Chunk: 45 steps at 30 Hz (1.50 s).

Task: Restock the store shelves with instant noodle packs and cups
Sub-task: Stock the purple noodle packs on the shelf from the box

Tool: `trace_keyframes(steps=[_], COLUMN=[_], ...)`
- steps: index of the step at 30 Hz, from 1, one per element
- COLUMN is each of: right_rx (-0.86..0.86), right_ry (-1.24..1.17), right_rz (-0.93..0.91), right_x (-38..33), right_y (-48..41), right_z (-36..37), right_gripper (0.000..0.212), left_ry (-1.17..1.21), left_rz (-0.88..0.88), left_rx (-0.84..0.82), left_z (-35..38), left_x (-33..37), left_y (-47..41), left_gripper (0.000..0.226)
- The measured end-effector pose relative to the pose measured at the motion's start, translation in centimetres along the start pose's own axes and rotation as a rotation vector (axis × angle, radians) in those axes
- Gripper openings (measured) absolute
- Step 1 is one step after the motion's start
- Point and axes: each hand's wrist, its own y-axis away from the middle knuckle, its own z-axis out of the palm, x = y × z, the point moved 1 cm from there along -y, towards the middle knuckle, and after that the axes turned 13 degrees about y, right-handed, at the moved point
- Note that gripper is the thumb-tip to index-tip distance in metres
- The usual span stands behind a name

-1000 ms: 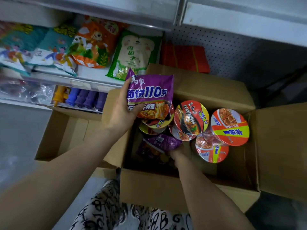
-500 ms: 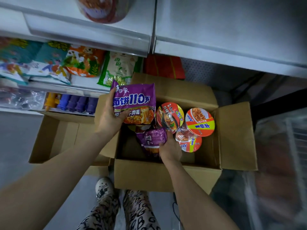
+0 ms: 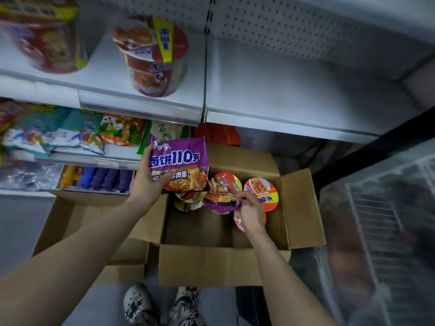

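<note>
Holding one purple noodle pack [image 3: 179, 164] up in the left grip [image 3: 146, 184], over the far left of the box [image 3: 209, 264]. Pinching a second pack [image 3: 219, 205] in the right grip [image 3: 251, 212], beside the cups [image 3: 261, 191], likely to carry both together.

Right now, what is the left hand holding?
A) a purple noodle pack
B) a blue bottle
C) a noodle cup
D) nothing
A: the left hand grips a purple noodle pack above the cardboard box, while the right hand pinches a second pack.
</note>
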Motion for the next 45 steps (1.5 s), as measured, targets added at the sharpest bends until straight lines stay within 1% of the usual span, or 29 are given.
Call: trace_keyframes(steps=[4,7,8,12,14,19,24,28,31,36,40,43,45], right_rx=[0.073,0.082,0.072,0.007,-0.039,-0.093,-0.084,-0.075,-0.091,-0.14,-0.215,-0.271,-0.304], right_ry=[0.056,0.126,0.149,0.164,0.156,0.061,0.145,0.088,0.102,-0.004,-0.114,-0.218,-0.275], right_rz=[-0.132,-0.219,-0.234,-0.271,-0.248,-0.151,-0.068,0.033,0.046,0.045,0.037,0.013,-0.024], right_x=[-1.0,-0.5,-0.4,-0.4,-0.7,-0.9,-0.1,1.3,2.2,2.0,0.6,-0.6,-1.7], right_y=[-0.7,-2.0,-2.3,-3.5,-3.8,-5.8,-8.3,-9.1,-9.8,-11.1,-10.6,-9.5,-8.4], right_z=[-0.7,-0.2,-0.1,-0.8,-1.5,-2.2,-0.3,0.9,1.0,0.3,-2.0,-4.3,-5.8], right_gripper=[0.028,0.019,0.02,0.039,0.039,0.028,0.028,0.023,0.035,0.049,0.06,0.068,0.069], left_ry=[0.028,0.028,0.029,0.059,0.089,0.163,0.163,0.11,0.111,0.082,0.046,0.127,0.166], left_rz=[-0.022,-0.033,-0.039,-0.08,-0.099,-0.112,-0.152,-0.182,-0.234,-0.216,-0.186,-0.213,-0.215], left_rx=[-0.002,-0.003,0.0,0.013,0.03,0.041,0.035,0.044,0.037,0.016,-0.019,-0.075,-0.109], left_z=[-0.1,-0.1,-0.1,0.3,0.7,1.2,1.0,1.0,1.8,3.2,3.8,3.7,3.5], left_x=[0.0,-0.2,-0.3,-0.6,-0.5,-0.2,-1.7,-4.2,-5.7,-5.9,-4.1,-2.1,-0.3], left_y=[0.2,0.2,0.3,0.3,0.1,-0.1,-0.9,-1.5,-1.4,-1.6,-1.6,-1.2,-0.7], left_gripper=[0.084,0.084,0.084,0.083,0.083,0.081,0.081,0.078,0.082,0.082,0.08,0.084,0.088])
